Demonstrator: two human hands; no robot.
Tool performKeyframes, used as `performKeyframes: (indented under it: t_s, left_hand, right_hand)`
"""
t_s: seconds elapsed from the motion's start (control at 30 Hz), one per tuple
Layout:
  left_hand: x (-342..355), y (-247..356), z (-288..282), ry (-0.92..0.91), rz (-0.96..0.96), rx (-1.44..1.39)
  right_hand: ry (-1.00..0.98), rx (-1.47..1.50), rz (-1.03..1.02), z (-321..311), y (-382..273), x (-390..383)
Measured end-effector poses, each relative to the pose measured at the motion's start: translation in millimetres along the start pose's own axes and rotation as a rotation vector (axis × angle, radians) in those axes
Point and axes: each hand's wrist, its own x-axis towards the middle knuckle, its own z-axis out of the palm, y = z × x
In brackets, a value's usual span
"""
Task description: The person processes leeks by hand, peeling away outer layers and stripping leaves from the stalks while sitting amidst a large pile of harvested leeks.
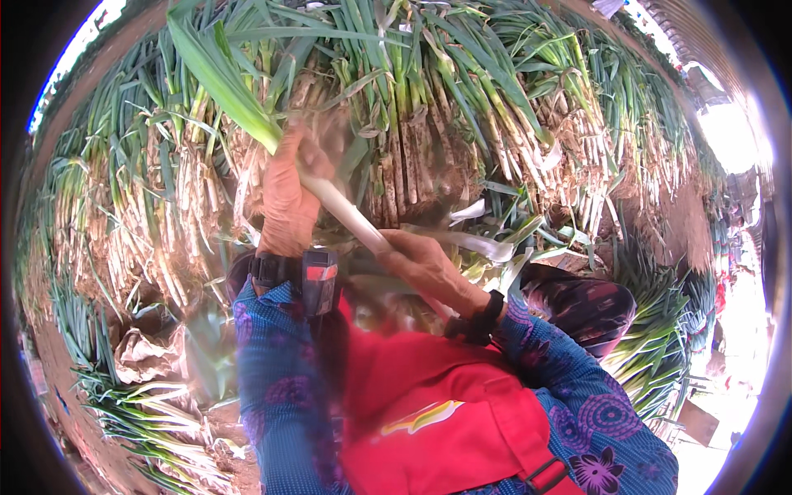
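Observation:
A large green onion slants across the middle, its bare white stalk towards me and its broad green leaves pointing to the upper left. My left hand is closed round it where white turns to green; those fingers are partly blurred. Lower down, my right hand is closed on the white end, which its fingers partly hide. Just beyond my hands lie unpeeled green onions with brown, dirty stalks and roots facing me. Loose peeled skins and leaves are scattered beside my right hand.
Rows of green onions curve round the front and left. Paler-stalked onions lie in piles at lower left and right. Crumpled brown paper rests on the left. My bent knee is close to my right forearm.

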Motion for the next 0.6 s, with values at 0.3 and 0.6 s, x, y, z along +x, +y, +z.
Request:
performKeyframes:
  t_s: [0.3,0.6]
  left_hand:
    - [2,-3,6,0.049,-0.015,-0.019]
    - [-4,-2,10,-0.033,-0.003,0.026]
  right_hand:
    - [-0.214,-0.591,-0.044,-22,-6,25]
    - [-0.373,-0.567,0.071,-27,-16,35]
